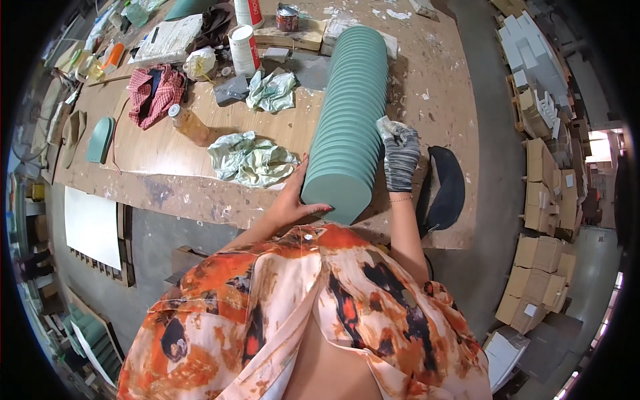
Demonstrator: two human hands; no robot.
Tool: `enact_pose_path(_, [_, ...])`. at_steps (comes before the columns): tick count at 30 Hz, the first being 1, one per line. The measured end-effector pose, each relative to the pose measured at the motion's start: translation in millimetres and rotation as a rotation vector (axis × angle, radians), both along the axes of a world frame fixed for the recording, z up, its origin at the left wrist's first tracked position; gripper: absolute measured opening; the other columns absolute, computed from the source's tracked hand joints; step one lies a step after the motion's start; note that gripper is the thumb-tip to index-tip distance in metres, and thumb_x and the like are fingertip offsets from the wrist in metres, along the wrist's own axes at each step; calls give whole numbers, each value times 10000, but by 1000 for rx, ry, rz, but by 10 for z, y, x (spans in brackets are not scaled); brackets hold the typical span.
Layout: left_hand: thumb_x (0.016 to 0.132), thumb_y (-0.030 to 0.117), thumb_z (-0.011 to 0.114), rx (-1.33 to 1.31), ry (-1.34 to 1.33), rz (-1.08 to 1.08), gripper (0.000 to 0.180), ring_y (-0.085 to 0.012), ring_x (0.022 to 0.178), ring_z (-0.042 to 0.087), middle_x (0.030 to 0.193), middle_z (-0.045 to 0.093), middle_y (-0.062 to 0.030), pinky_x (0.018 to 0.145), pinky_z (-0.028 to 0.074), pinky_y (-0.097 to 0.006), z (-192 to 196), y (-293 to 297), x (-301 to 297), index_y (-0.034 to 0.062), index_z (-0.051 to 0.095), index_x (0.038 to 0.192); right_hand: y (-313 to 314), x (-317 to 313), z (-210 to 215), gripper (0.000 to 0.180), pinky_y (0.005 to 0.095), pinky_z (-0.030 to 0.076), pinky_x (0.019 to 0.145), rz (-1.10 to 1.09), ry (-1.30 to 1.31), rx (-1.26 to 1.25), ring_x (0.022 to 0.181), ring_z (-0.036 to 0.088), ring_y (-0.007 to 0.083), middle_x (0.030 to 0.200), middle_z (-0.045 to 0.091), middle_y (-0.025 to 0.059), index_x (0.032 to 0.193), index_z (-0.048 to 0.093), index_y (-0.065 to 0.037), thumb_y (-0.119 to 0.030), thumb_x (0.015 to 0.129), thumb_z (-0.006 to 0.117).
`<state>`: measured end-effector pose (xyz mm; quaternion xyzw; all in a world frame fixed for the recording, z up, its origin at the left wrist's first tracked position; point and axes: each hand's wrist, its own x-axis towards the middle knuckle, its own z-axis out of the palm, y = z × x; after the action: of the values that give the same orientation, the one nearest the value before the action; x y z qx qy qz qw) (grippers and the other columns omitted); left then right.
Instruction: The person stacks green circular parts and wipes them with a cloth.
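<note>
A long row of green rounded pieces (pixel 352 100), set face to face so that its outside looks ribbed, lies lengthwise on the workbench, its flat end towards me. My bare left hand (pixel 293 200) rests against the near left end, fingers stretched along the side and thumb apart at the lower edge of the end face. My right hand (pixel 401 157), in a grey knitted glove, is closed at the row's right side. A pale, cloth-like wad (pixel 387 127) shows at its fingertips, partly hidden by the fingers. Beside that hand lies a dark curved object (pixel 445 188).
On the paint-spotted workbench (pixel 460 107), left of the row, are crumpled pale cloths (pixel 250 160), a bottle of amber liquid (pixel 190 127), a red checked cloth (pixel 155 93) and white-and-red tubs (pixel 245 50). A single green piece (pixel 101 141) lies farther left. Cardboard boxes (pixel 533 273) stand right.
</note>
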<state>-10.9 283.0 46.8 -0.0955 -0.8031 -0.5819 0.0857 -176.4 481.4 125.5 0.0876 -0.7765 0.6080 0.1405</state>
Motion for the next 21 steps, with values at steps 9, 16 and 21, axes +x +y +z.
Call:
enact_pose_path(9, [672,341,865,-30,-3,-18,1157,-376,1426,232,1516,218,-298,1150,228,-430,18,12,-11,-55,140,1482,62,-44,-174,116,282,520,864,-68,36,-2,878,640,145,985,682,106,938,640,32,38,829,681])
enact_pose_path(16, [673,347,863,-3,0,-4,1161,-373,1429,223,1521,214,-289,1155,219,-428,15,1,6,-67,137,1479,373,97,-249,157,291,521,911,36,-375,-303,889,644,147,1027,682,107,998,649,42,70,843,649])
enact_pose_path(21, [679,359,857,-29,-15,5,1148,-375,1430,218,1518,215,-294,1160,209,-430,11,-31,34,-75,150,1473,96,-166,157,138,278,488,888,99,-103,-146,921,614,140,1010,673,68,971,645,12,38,838,665])
